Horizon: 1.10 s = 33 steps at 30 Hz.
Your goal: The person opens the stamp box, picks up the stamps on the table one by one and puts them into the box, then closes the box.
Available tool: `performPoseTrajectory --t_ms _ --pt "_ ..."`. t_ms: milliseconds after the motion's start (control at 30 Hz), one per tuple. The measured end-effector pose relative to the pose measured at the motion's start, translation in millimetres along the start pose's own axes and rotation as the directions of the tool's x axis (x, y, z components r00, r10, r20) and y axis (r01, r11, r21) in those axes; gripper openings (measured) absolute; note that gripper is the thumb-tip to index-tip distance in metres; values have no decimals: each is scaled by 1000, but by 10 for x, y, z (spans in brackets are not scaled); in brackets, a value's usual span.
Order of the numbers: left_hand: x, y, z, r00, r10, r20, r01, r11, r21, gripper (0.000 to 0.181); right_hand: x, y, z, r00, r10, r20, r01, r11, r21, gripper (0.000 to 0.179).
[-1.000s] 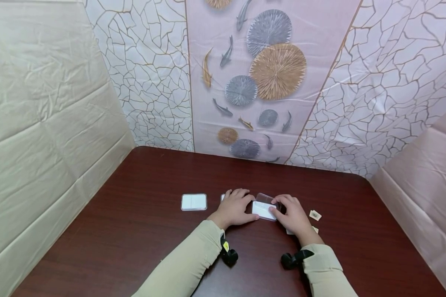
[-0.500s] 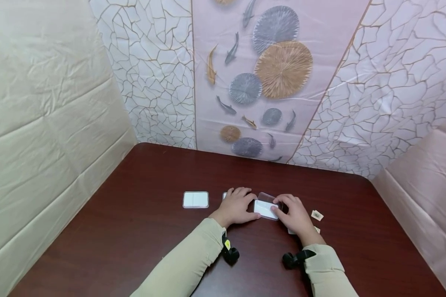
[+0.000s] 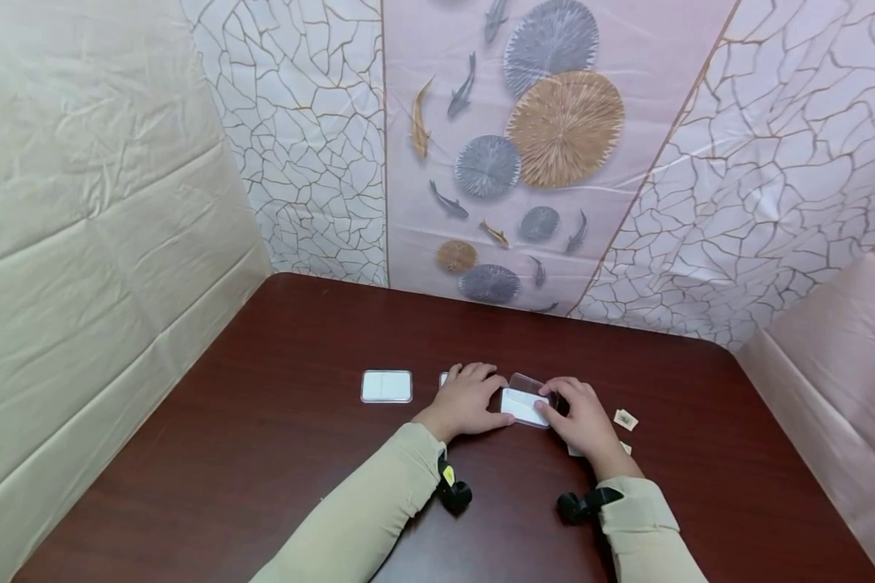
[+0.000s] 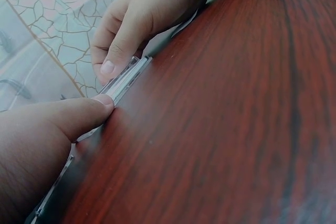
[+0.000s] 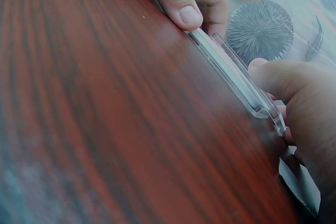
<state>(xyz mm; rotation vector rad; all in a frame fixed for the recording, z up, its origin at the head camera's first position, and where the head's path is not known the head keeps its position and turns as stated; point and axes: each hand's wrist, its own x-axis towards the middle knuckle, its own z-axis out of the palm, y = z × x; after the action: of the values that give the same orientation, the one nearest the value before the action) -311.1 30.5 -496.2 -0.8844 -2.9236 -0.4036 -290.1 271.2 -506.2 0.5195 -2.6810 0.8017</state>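
Note:
A flat clear plastic case with a white insert lies on the table between the hands. Its transparent lid sits askew, sticking out past the far side. The left hand grips the case's left end, thumb on the near edge, as the left wrist view shows with the thumb. At the other end the right hand pinches the lid, its thumb over the white insert; in the right wrist view its fingers are partly hidden behind the clear edge. A second case is mostly covered by the left hand.
Another clear case with a white insert lies farther left on the dark red-brown table. Small stamp-like cream pieces lie to the right, some partly behind the right wrist. Patterned cloth hangs behind the table.
Both hands keep almost the same hold on the case and lid. The head view has tilted slightly, so everything on the table appears a little higher and farther right.

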Motion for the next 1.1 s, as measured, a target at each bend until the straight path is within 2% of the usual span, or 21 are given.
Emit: performPoseTrajectory --t_ms 333,733,1100 --pt "-3 -17 42 1000 3 -15 -3 1000 10 60 0 -14 0 1000 4 24 -3 999 -34 19" --pt "-14 14 -4 1000 17 -14 -17 999 34 62 -1 -4 -13 1000 -14 18 15 999 -51 18" --pt "-1 11 13 999 26 -32 -24 998 57 62 46 35 -50 998 2 66 3 996 -88 23"
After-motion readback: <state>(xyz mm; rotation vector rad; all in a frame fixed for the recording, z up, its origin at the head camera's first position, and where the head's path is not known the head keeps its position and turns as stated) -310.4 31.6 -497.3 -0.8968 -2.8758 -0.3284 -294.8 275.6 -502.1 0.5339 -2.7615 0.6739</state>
